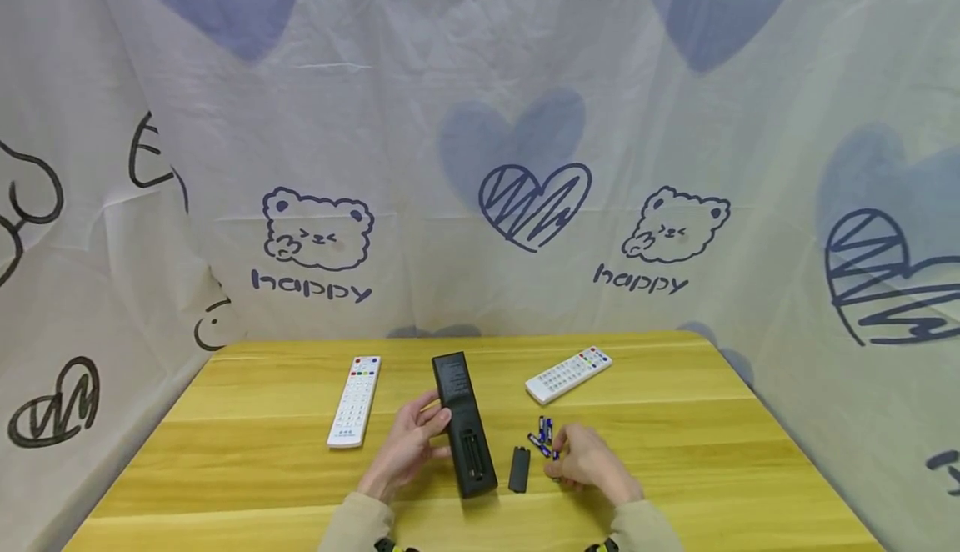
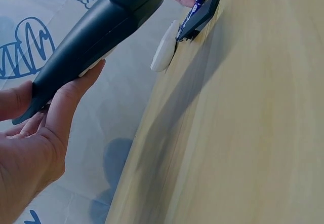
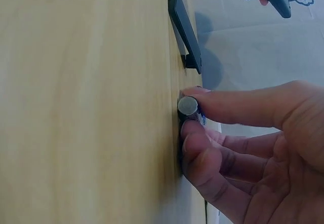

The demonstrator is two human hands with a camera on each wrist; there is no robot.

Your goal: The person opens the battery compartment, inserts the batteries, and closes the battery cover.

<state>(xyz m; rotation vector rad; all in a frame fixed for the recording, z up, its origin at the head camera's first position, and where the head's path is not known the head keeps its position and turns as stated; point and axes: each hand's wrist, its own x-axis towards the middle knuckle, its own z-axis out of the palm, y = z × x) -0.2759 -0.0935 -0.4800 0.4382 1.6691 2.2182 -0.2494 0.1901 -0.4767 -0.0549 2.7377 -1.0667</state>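
My left hand (image 1: 410, 439) grips a black remote control (image 1: 461, 423) by its side, thumb across the near face. Its back faces up, with the battery compartment (image 1: 474, 454) uncovered. Low over the table, my right hand (image 1: 588, 462) pinches a blue battery (image 3: 188, 106) between thumb and fingers; the battery's flat silver end shows in the right wrist view. Several other blue batteries (image 1: 542, 434) lie just beyond those fingers. Between the remote and the right hand rests the black battery cover (image 1: 519, 469).
A white remote (image 1: 355, 402) lies on the wooden table (image 1: 247, 452) to the left. Another white remote (image 1: 568, 374) lies at an angle toward the back right. Behind the table hangs a printed cloth (image 1: 420, 285), with more cloth at both sides.
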